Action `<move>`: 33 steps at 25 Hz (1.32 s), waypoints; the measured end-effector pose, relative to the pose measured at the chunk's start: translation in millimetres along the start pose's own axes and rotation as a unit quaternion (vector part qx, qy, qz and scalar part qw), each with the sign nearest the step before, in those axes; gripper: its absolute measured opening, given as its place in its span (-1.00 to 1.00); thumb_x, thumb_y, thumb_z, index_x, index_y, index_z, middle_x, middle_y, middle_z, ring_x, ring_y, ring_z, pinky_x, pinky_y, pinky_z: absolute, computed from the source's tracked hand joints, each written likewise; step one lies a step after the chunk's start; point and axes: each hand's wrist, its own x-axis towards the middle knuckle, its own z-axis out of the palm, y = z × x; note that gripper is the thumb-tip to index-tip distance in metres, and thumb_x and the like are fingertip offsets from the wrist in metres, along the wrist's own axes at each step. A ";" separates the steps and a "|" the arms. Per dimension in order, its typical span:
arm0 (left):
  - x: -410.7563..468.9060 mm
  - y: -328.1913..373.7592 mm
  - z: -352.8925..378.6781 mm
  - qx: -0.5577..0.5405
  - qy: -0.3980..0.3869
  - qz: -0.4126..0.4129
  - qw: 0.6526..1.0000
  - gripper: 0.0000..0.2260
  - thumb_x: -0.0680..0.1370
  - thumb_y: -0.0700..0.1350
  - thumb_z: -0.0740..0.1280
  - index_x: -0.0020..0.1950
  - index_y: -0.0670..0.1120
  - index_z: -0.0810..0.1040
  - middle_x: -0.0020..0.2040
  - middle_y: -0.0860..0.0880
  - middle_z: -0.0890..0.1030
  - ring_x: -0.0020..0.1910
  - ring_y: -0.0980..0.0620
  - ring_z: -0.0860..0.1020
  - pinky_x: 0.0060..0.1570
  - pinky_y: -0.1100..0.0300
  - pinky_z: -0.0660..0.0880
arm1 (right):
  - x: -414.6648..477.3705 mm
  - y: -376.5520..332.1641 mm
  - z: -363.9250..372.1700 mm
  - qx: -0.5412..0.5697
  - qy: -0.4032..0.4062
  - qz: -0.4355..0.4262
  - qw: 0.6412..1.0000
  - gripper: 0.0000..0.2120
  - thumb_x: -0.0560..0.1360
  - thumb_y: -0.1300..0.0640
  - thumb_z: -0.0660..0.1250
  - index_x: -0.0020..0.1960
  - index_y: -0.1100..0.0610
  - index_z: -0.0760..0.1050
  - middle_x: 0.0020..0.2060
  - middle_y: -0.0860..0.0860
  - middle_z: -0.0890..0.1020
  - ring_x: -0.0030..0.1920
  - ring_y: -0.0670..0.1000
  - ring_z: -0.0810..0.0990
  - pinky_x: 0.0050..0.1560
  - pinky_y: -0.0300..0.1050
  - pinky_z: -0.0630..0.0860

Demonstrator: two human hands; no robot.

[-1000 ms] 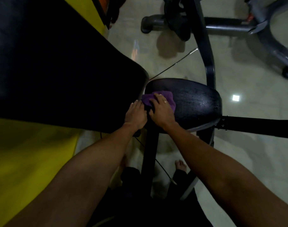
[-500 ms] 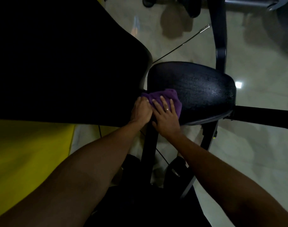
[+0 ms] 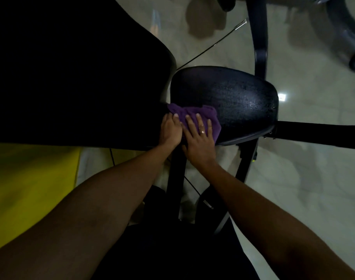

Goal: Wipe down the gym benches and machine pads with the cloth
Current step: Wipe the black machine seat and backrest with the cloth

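Purple cloth (image 3: 192, 115) at the near-left corner of the black seat pad (image 3: 233, 96), beside the big back pad (image 3: 75, 77) — pinned flat under the right hand (image 3: 199, 143), fingers straight, probably for even pressure. Left hand (image 3: 170, 132) alongside, fingers extended, touching its edge.

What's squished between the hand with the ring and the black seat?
The purple cloth lies between the right hand and the black seat pad; the hand presses flat on it. The head view shows this.

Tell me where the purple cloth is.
Head view, centre: the purple cloth lies near-left on the black seat pad, under the right hand, beside the left hand.
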 end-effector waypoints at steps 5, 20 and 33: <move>-1.5 -0.9 26.8 -0.052 0.066 -0.012 0.996 -0.56 0.74 -0.03 0.00 0.60 -0.13 0.23 0.61 -0.09 0.20 0.57 -0.08 0.20 0.54 0.08 0.10 | -30.4 82.5 -25.2 -0.040 0.021 -0.031 0.999 -0.22 0.45 -0.18 0.30 0.62 0.01 0.22 0.62 0.09 0.18 0.63 0.22 0.06 0.59 0.29 -0.11; 6.9 4.4 73.1 -0.055 0.210 -0.058 0.974 -0.41 0.60 -0.10 0.19 0.63 -0.01 0.13 0.62 0.00 0.16 0.60 -0.01 0.09 0.55 0.04 -0.04 | -27.0 147.4 -28.4 -0.064 0.034 -0.177 0.982 -0.21 0.53 -0.22 0.34 0.65 -0.01 0.13 0.64 0.10 0.12 0.63 0.23 0.05 0.57 0.34 0.00; 20.0 2.1 97.0 -0.048 0.340 -0.042 0.938 -0.53 0.66 -0.01 0.01 0.53 -0.07 0.38 0.51 -0.01 0.42 0.47 -0.05 0.34 0.46 0.04 0.13 | 79.7 104.1 -38.0 -0.030 -0.046 -0.145 0.988 -0.30 0.47 -0.30 0.09 0.58 -0.12 0.30 0.59 0.06 0.27 0.61 0.29 0.07 0.56 0.39 -0.11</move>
